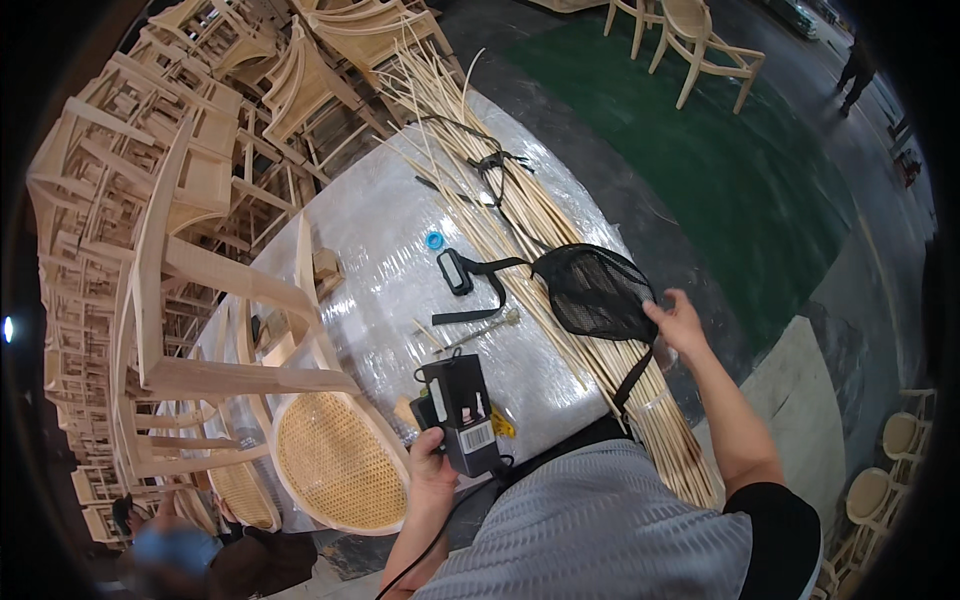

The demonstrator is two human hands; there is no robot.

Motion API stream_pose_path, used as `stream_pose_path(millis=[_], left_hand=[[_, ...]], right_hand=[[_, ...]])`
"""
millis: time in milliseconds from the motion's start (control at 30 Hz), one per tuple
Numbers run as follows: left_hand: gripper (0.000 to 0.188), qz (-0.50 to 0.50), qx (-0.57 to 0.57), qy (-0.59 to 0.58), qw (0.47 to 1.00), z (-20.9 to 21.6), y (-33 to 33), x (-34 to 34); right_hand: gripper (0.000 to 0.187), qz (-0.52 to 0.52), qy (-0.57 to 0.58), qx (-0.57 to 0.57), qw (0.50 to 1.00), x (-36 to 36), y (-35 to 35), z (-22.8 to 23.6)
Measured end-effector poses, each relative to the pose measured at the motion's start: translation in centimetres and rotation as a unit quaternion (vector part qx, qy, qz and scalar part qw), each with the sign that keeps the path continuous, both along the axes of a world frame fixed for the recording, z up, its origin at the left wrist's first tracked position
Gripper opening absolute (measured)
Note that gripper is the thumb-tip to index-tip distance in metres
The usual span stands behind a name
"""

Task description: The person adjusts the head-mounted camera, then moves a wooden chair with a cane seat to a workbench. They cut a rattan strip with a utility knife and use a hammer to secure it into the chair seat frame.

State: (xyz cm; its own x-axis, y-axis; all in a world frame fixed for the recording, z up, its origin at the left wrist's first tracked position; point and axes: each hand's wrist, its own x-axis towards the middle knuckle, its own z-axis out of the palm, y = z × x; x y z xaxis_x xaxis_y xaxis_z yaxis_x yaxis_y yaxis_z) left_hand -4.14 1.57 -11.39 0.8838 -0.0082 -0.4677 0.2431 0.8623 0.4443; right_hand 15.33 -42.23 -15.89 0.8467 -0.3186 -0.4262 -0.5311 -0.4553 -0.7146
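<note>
My left hand (432, 474) grips a black box-shaped device (462, 410) with a white label and a black cable, holding it over the near edge of the table. Off to the right, my right hand (676, 322) pinches the rim of a black mesh pouch or cap (598, 290) with straps. The mesh lies over a long bundle of thin pale canes (535, 205). Left of the mesh, a small black device (455, 272) lies near a strap. A slim metal tool (478, 333) and a small blue ring (434, 240) rest on the plastic-covered table (385, 215).
A wooden chair frame (240, 375) stands at the left, by an oval woven cane panel (340, 458). Many chair frames (210, 110) are stacked behind. More chairs (700, 45) stand far right on a green floor. Another person (185, 550) is at lower left.
</note>
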Motion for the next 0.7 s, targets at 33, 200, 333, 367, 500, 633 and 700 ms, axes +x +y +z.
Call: stream_pose_path(millis=[33,200,333,367,500,633,700], left_hand=[[0.067,0.0,0.008,0.0,1.0,0.8,0.0,0.3],[0.066,-0.014,-0.009,-0.032,0.999,1.2,2.4,0.3],[0.067,-0.035,0.051,-0.046,0.997,2.7,5.1,0.7],[0.071,-0.054,0.084,-0.043,0.994,3.1,5.9,1.3],[0.103,-0.17,0.202,-0.116,0.957,8.8,3.8,6.3],[0.1,-0.286,0.308,-0.175,0.89,8.5,3.3,8.8],[0.097,-0.344,0.381,-0.158,0.844,8.1,2.3,9.8]], right_hand=[[0.06,0.046,-0.001,-0.005,0.999,-0.2,0.4,-0.8],[0.035,0.014,-0.067,0.33,0.941,-0.7,7.4,2.0],[0.024,-0.015,-0.015,0.484,0.875,-5.2,13.6,11.0],[0.025,0.005,-0.008,0.499,0.866,-7.1,14.0,10.8],[0.029,-0.018,0.04,0.398,0.916,-12.9,13.7,5.5],[0.038,-0.085,0.045,0.375,0.922,-16.0,14.0,0.8],[0.044,-0.079,0.01,0.375,0.923,-16.9,14.3,-0.7]])
